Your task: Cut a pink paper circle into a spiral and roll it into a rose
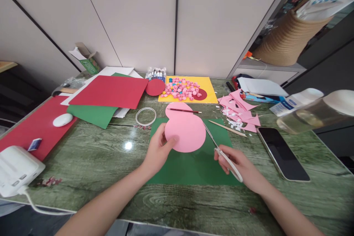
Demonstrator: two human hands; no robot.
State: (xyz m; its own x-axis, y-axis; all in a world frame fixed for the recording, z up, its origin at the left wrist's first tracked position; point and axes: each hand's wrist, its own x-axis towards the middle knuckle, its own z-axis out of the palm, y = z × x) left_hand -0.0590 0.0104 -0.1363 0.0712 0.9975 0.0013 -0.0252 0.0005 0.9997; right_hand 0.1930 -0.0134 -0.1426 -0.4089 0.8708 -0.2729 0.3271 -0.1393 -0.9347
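Between thumb and fingers, my left hand (160,145) pinches the left edge of a pink paper circle (188,132), held over a green sheet (190,171). My right hand (235,162) grips white-handled scissors (225,156) by the loops. Their blades point up and left, and the tip is beside the circle's right edge; whether it touches I cannot tell. Behind the held circle is a smaller pink paper circle (177,107), partly covered by it. A dark red pencil (184,110) lies across that smaller one. A pale wooden stick (228,128) rests across the green sheet's right edge.
Pink paper scraps (240,108) lie at the right, near a phone (283,153) and a clear bottle (309,116). Pink roses (181,88) cover a yellow sheet (208,84) at the back. A tape roll (145,116), red paper (107,91) and a white charger (20,169) are leftward.
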